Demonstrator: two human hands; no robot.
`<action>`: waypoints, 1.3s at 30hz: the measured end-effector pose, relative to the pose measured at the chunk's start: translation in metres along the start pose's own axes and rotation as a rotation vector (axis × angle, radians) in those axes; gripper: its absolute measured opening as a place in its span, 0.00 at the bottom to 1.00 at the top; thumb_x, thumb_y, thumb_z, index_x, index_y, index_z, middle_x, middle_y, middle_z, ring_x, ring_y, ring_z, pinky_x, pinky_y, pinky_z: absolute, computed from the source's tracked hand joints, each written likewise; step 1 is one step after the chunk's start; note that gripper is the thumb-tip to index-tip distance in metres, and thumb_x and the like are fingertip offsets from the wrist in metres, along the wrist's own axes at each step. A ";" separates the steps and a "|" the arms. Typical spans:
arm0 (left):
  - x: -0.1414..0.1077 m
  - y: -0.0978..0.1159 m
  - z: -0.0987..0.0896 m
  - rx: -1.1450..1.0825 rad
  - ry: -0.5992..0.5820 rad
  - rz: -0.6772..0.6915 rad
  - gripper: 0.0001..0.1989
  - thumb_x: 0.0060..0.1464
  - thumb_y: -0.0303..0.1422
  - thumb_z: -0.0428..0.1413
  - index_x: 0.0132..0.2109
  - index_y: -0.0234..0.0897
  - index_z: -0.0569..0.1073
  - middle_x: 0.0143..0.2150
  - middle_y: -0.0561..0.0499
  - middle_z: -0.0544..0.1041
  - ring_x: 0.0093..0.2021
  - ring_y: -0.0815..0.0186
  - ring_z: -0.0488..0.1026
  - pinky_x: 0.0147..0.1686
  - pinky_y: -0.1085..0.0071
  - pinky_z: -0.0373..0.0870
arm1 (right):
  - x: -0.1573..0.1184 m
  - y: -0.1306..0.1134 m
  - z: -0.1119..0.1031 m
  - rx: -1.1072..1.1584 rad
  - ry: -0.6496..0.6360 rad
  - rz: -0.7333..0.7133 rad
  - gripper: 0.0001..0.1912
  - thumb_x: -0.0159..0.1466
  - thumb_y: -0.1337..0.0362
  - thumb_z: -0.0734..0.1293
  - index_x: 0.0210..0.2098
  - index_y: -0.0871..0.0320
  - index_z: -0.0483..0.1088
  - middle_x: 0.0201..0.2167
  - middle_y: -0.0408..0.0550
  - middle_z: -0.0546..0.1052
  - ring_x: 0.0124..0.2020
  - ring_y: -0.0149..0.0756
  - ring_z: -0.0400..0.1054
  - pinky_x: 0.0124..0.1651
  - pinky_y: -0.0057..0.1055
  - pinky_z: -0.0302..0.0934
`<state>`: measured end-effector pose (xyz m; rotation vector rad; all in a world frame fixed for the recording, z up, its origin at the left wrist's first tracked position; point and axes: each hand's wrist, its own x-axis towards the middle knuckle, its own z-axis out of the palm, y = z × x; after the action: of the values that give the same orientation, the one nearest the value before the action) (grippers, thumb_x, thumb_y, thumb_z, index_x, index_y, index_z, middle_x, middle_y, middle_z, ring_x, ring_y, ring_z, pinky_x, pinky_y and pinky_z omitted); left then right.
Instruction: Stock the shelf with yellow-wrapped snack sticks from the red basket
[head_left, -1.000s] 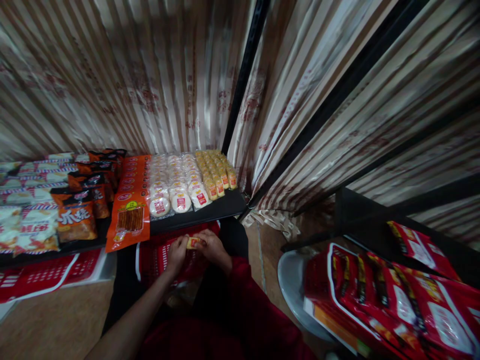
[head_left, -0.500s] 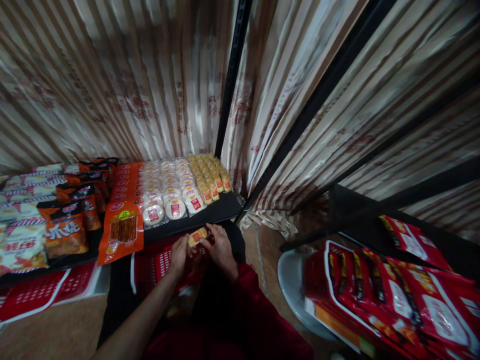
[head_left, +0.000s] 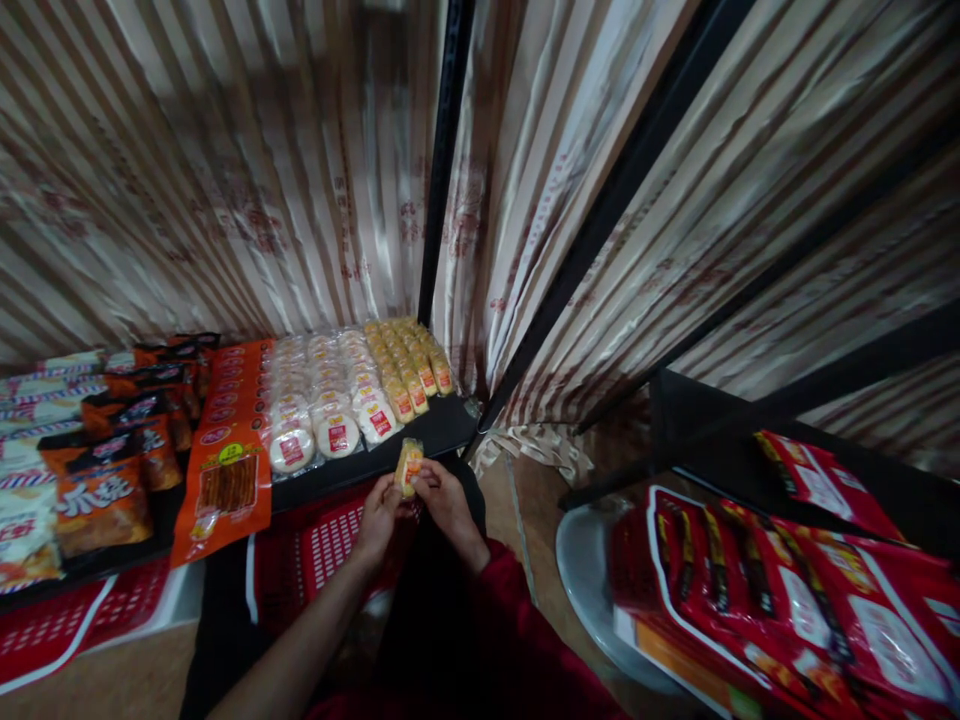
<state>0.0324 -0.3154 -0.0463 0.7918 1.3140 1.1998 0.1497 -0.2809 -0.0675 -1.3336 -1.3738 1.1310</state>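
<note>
Between my two hands is a small yellow wrapped snack cake (head_left: 409, 467) with an orange-red label, held upright. My left hand (head_left: 381, 515) pinches its left side near the bottom. On its right side, my right hand (head_left: 444, 500) grips it with thumb and fingers. Just beyond, rows of matching yellow wrapped cakes (head_left: 405, 372) stand at the right end of a black shelf (head_left: 442, 427). Beside them, to the left, are rows of round white wrapped cakes (head_left: 337, 434).
Left along the shelf lie an orange snack pack (head_left: 232, 460), orange-black bags (head_left: 105, 500) and white bags (head_left: 26, 530). A red basket (head_left: 322, 550) sits below my hands. To the right, another red basket (head_left: 652, 530) holds red packets beside a grey stool (head_left: 585, 570). Black posts (head_left: 442, 160) front the curtains.
The yellow cake has turned from lying sideways to upright in my hands. Both hands have shifted slightly right. The shelf goods sit lower and further left as the view has moved.
</note>
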 end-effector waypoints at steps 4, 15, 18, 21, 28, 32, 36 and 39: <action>0.012 -0.003 0.011 0.084 -0.026 0.027 0.21 0.47 0.43 0.53 0.44 0.34 0.71 0.40 0.45 0.76 0.38 0.61 0.73 0.32 0.68 0.72 | 0.008 0.001 -0.007 -0.028 0.054 -0.019 0.13 0.55 0.65 0.64 0.41 0.57 0.70 0.31 0.45 0.77 0.31 0.33 0.72 0.37 0.30 0.69; 0.046 0.007 0.045 0.328 0.025 0.184 0.12 0.56 0.34 0.47 0.46 0.36 0.65 0.40 0.48 0.75 0.22 0.73 0.69 0.27 0.73 0.69 | 0.035 -0.011 -0.029 -0.170 0.198 -0.099 0.17 0.58 0.65 0.62 0.47 0.57 0.69 0.39 0.50 0.76 0.33 0.33 0.71 0.35 0.29 0.69; 0.055 0.011 0.051 0.392 0.036 0.235 0.08 0.55 0.31 0.47 0.41 0.36 0.66 0.38 0.49 0.74 0.25 0.72 0.71 0.29 0.73 0.69 | 0.040 -0.018 -0.034 -0.228 0.241 -0.127 0.17 0.59 0.64 0.62 0.47 0.58 0.70 0.40 0.51 0.74 0.34 0.34 0.70 0.36 0.30 0.69; 0.064 0.017 0.056 0.480 0.073 0.266 0.08 0.52 0.28 0.48 0.39 0.35 0.70 0.35 0.48 0.73 0.32 0.67 0.72 0.33 0.71 0.69 | 0.045 -0.023 -0.037 -0.269 0.264 -0.133 0.18 0.59 0.64 0.61 0.48 0.59 0.70 0.40 0.52 0.74 0.35 0.35 0.70 0.36 0.31 0.69; 0.077 0.029 0.066 0.526 0.061 0.233 0.11 0.47 0.24 0.50 0.36 0.35 0.76 0.30 0.49 0.75 0.35 0.63 0.73 0.39 0.67 0.68 | 0.057 -0.019 -0.038 -0.332 0.288 -0.155 0.19 0.60 0.65 0.60 0.50 0.59 0.69 0.41 0.54 0.72 0.38 0.36 0.69 0.40 0.33 0.68; 0.081 0.029 0.072 0.457 0.028 0.213 0.14 0.47 0.23 0.50 0.39 0.36 0.76 0.32 0.48 0.77 0.36 0.63 0.73 0.41 0.67 0.68 | 0.066 -0.016 -0.038 -0.392 0.302 -0.177 0.19 0.60 0.65 0.59 0.50 0.60 0.69 0.42 0.54 0.73 0.41 0.39 0.68 0.45 0.37 0.66; 0.086 0.029 0.077 0.429 0.058 0.195 0.16 0.46 0.23 0.50 0.42 0.36 0.76 0.35 0.48 0.77 0.38 0.63 0.74 0.43 0.67 0.68 | 0.074 -0.013 -0.035 -0.463 0.324 -0.189 0.20 0.60 0.65 0.60 0.51 0.61 0.68 0.44 0.56 0.72 0.44 0.41 0.67 0.49 0.40 0.63; 0.087 0.031 0.081 0.389 0.103 0.146 0.16 0.48 0.24 0.50 0.45 0.34 0.73 0.41 0.46 0.77 0.40 0.64 0.74 0.44 0.68 0.69 | 0.080 -0.010 -0.032 -0.468 0.340 -0.197 0.21 0.60 0.65 0.59 0.52 0.62 0.67 0.46 0.57 0.72 0.46 0.42 0.66 0.50 0.41 0.62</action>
<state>0.0926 -0.2095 -0.0299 1.1325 1.6245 1.1233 0.1772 -0.2001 -0.0515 -1.5864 -1.5218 0.4340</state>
